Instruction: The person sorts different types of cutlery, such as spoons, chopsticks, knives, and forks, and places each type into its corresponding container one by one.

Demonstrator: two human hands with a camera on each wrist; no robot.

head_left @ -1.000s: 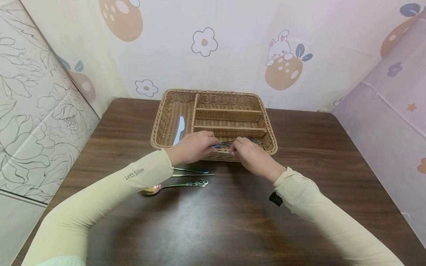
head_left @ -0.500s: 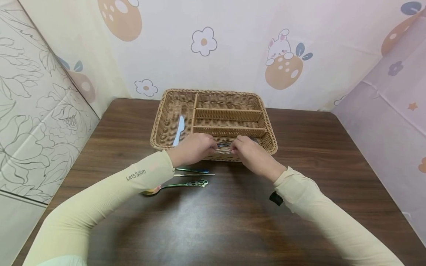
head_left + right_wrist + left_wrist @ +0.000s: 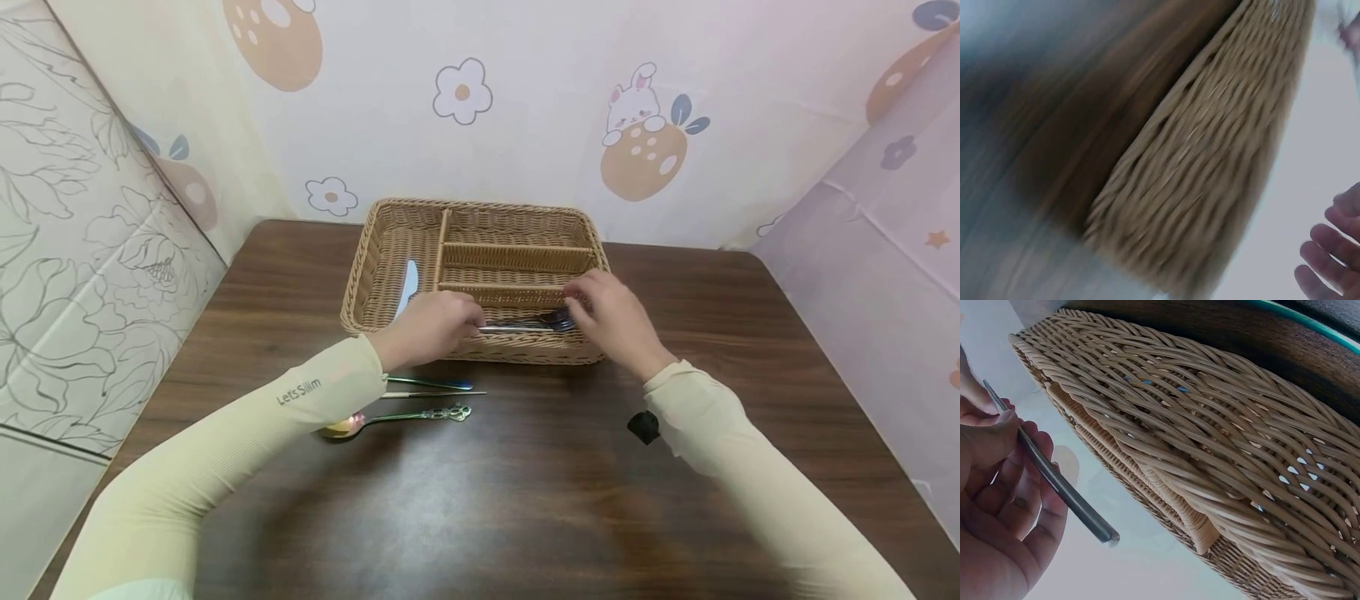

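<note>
While the left hand [image 3: 438, 323] pinches a metal utensil [image 3: 1072, 495] over the near side of the basket [image 3: 525, 350], the right hand [image 3: 615, 323] looks empty, fingers loosely parted; a level, gentle lowering should avoid snagging.

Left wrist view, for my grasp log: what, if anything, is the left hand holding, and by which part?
A slim metal utensil, pinched partway along its shaft.

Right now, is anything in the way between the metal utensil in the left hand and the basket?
Nothing visible is: in the left-wrist view only a gap shows between the metal utensil in the left hand and the basket. The right hand is off to the side.
</note>
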